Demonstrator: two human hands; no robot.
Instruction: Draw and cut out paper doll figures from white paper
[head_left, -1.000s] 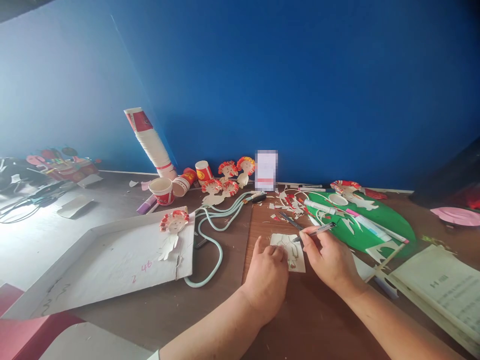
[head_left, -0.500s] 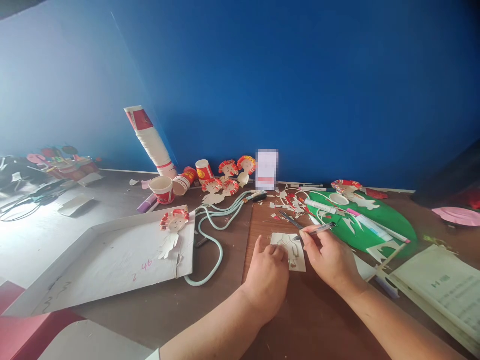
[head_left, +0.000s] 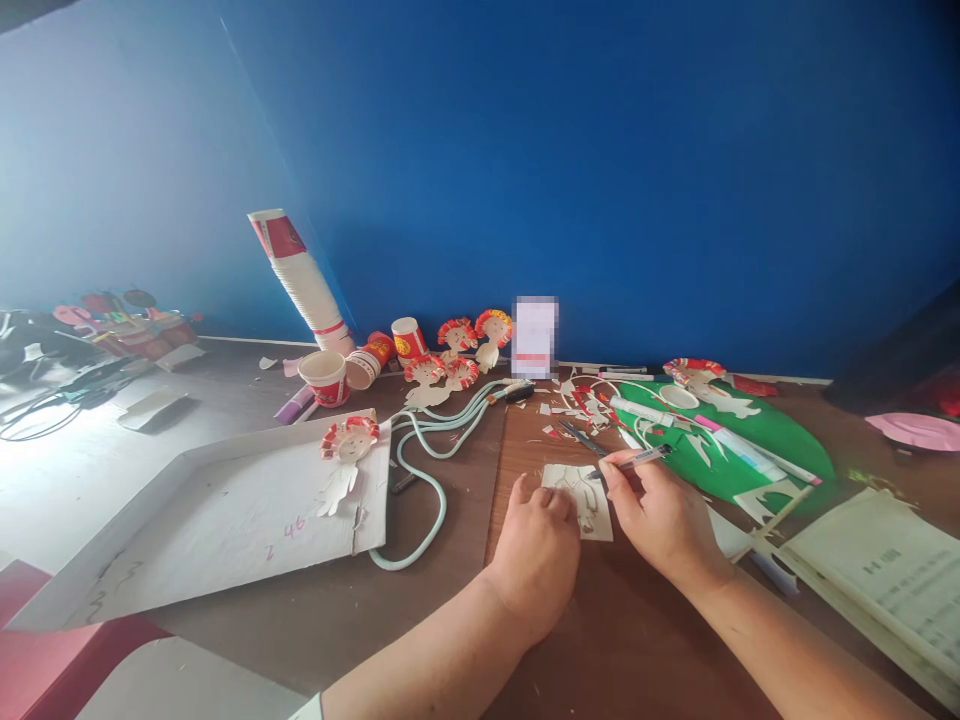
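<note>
A small white paper with a dark outline drawn on it lies on the brown table. My left hand rests on the paper's left edge with its fingers curled; whether they grip anything is hidden. In my right hand is a pen, held in a pinch, its tip over the upper right part of the drawing. Just behind the paper lie dark scissors, partly hidden by my right hand.
Left of my hands are a white box lid with a paper figure and a pale cable. Paper cups stand behind. At right are a green disc with markers and a booklet. Paper scraps lie behind the scissors.
</note>
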